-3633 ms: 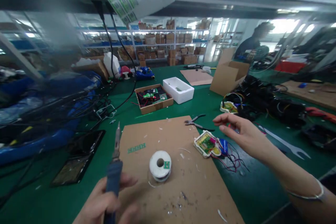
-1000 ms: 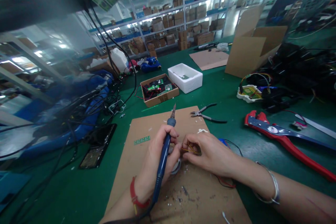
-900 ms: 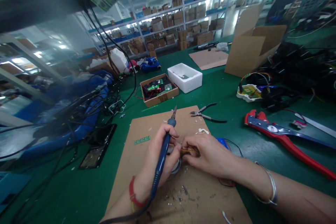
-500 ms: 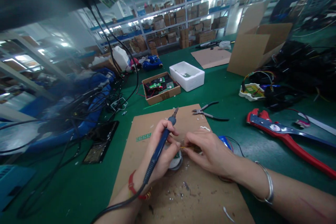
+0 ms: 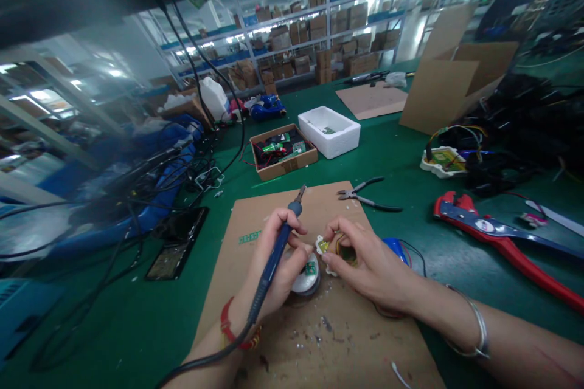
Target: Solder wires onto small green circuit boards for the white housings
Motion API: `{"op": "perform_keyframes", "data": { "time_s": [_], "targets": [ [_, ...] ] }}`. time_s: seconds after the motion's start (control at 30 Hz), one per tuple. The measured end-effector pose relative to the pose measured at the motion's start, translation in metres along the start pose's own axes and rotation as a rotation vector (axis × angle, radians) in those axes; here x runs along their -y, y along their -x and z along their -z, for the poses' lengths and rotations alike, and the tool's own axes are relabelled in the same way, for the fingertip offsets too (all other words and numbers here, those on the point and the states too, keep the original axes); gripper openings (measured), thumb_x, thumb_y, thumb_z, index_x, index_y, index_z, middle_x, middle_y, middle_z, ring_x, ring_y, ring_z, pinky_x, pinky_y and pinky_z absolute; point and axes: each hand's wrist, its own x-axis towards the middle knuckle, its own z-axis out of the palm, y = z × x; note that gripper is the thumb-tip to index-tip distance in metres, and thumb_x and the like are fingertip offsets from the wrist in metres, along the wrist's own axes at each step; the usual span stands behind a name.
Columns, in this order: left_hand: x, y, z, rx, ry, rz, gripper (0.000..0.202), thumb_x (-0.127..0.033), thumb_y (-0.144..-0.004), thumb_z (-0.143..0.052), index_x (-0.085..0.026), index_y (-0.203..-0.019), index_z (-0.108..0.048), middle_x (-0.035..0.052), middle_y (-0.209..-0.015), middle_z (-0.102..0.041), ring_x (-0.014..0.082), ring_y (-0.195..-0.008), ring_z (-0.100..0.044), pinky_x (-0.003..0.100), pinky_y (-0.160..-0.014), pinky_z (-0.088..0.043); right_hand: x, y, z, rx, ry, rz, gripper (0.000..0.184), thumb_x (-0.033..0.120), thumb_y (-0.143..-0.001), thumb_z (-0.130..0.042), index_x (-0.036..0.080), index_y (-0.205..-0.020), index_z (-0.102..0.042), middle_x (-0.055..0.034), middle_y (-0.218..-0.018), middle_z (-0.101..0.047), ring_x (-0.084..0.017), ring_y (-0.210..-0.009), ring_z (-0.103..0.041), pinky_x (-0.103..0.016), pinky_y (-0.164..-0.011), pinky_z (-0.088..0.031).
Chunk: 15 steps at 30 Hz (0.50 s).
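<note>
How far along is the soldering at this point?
Set out: solder spool on the cardboard. In hand: left hand grips the soldering iron, tip up; right hand holds the small wired board beside the spool. Left: the tip has not yet touched the board.

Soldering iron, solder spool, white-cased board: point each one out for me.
soldering iron [image 5: 272, 258]: head view, middle of the blue handle.
solder spool [image 5: 306, 284]: head view, near edge of the white flange.
white-cased board [image 5: 322, 247]: head view, exposed left corner of the casing.

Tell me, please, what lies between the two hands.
Head view: a solder spool lies between the left hand, holding the soldering iron, and the right hand, holding a white part.
</note>
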Motion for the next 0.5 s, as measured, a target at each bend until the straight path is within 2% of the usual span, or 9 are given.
{"op": "perform_keyframes", "data": {
  "time_s": [0.07, 0.2, 0.3, 0.4, 0.5],
  "targets": [
    [0.002, 0.002, -0.002, -0.007, -0.018, -0.014, 0.028, -0.013, -0.075, -0.061, -0.025, -0.090, -0.041, -0.0049, -0.091, -0.049, 0.0060, -0.064, -0.049, 0.019, -0.059, -0.042, 0.000, 0.000, -0.001, -0.001, 0.007, -0.013, 0.009, 0.025, -0.081, -0.062, 0.021, -0.088, -0.057, -0.0011, -0.080, -0.064, -0.018, -0.079, -0.055, -0.031, -0.071, -0.039],
    [-0.001, 0.016, 0.002, -0.047, -0.073, -0.018, 0.022, -0.017, -0.078, -0.062, -0.026, -0.090, -0.045, -0.0042, -0.093, -0.055, 0.0080, -0.068, -0.055, 0.021, -0.062, -0.044, 0.000, 0.000, -0.001, 0.025, -0.017, -0.006, 0.006, 0.023, -0.080, -0.062, 0.020, -0.074, -0.063, 0.0008, -0.073, -0.066, -0.016, -0.075, -0.056, -0.030, -0.071, -0.039],
    [-0.007, 0.038, 0.011, -0.236, -0.217, -0.086, 0.010, -0.028, -0.082, -0.062, -0.027, -0.090, -0.056, -0.0024, -0.091, -0.060, 0.0129, -0.080, -0.059, 0.024, -0.069, -0.047, 0.003, 0.001, -0.001, 0.025, -0.008, -0.004, 0.006, 0.021, -0.079, -0.062, 0.020, -0.073, -0.063, 0.0016, -0.071, -0.066, -0.016, -0.072, -0.056, -0.031, -0.071, -0.038],
    [-0.008, 0.059, 0.021, -0.432, -0.208, -0.217, 0.018, -0.038, -0.088, -0.053, -0.030, -0.103, -0.060, -0.0010, -0.087, -0.064, 0.0144, -0.069, -0.062, 0.028, -0.064, -0.051, 0.004, 0.001, -0.003, 0.022, -0.004, 0.017, 0.006, 0.018, -0.078, -0.061, 0.020, -0.073, -0.063, 0.0027, -0.070, -0.066, -0.015, -0.070, -0.057, -0.032, -0.073, -0.037],
    [0.002, 0.072, 0.031, -0.448, -0.073, -0.284, 0.023, -0.036, -0.088, -0.052, -0.030, -0.109, -0.056, -0.0015, -0.077, -0.067, 0.0152, -0.055, -0.062, 0.027, -0.049, -0.052, 0.004, 0.000, -0.005, 0.033, -0.014, 0.048, 0.008, 0.014, -0.077, -0.059, 0.021, -0.073, -0.063, 0.0045, -0.069, -0.066, -0.013, -0.067, -0.057, -0.032, -0.075, -0.034]
  ]
}}
